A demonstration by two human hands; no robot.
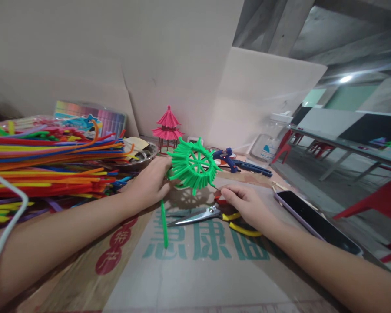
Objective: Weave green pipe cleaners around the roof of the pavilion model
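Note:
My left hand (153, 178) is closed on the left edge of a round green frame of fuzzy pipe cleaners (185, 167), holding it up above the table. The frame has spokes inside a ring and a fringe of short strips around it. A straight green pipe cleaner (164, 224) hangs below my left hand. At the frame's lower right, my right hand (239, 200) has its fingers pinched together; what is between them is too small to make out. Beneath that hand lie scissors (198, 215) with yellow handles, partly hidden, blades pointing left.
Bundles of coloured pipe cleaners (45, 150) pile up at left, before a marker set (114, 121). A pink pagoda model (168, 126) stands behind the frame. Farther right are a blue glue gun (226, 158), a clear plastic jug (269, 141) and a phone (316, 221).

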